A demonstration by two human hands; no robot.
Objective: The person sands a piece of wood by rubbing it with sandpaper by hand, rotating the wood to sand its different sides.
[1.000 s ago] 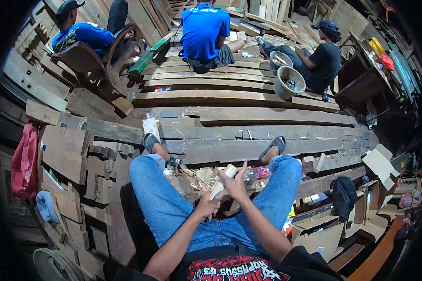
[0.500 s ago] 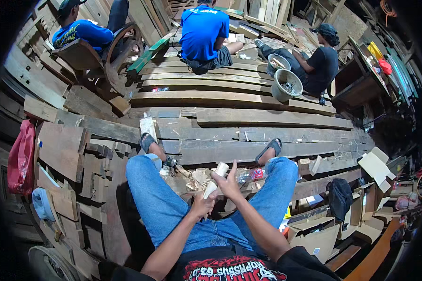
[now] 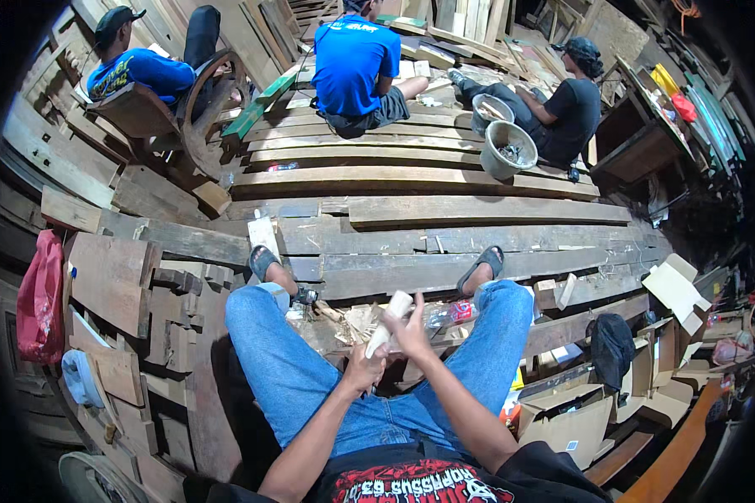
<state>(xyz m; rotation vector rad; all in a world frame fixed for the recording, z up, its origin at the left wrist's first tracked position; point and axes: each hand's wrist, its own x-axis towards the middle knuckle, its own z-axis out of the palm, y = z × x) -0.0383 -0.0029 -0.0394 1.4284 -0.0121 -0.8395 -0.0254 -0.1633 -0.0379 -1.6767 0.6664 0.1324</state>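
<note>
Between my knees, a pale, smooth, thick wooden piece [image 3: 380, 337] is held at a slant, its rounded upper end tipped to the right. My left hand [image 3: 363, 369] is closed round its lower part in a fist, hiding that end. Against the upper part lies my right hand [image 3: 410, 334], thumb across the wood and forefinger stretched upward; motion blurs it slightly, and its other fingers are partly hidden. Wood shavings [image 3: 359, 321] lie on the floor just beyond my hands. A clear plastic bottle with a red label [image 3: 459, 313] lies past the right hand.
Long planks [image 3: 486, 211] cover the floor ahead. Three people sit farther off, beside two buckets [image 3: 508, 149] and a wooden chair [image 3: 143, 109]. Cardboard boxes [image 3: 566, 426] and a black bag [image 3: 610, 352] are at my right. Wood boards [image 3: 109, 277] and a red bag [image 3: 40, 298] stand left.
My right hand shifts very slightly on the wooden piece and looks more blurred. My left hand keeps its grip. The whole view has moved a little.
</note>
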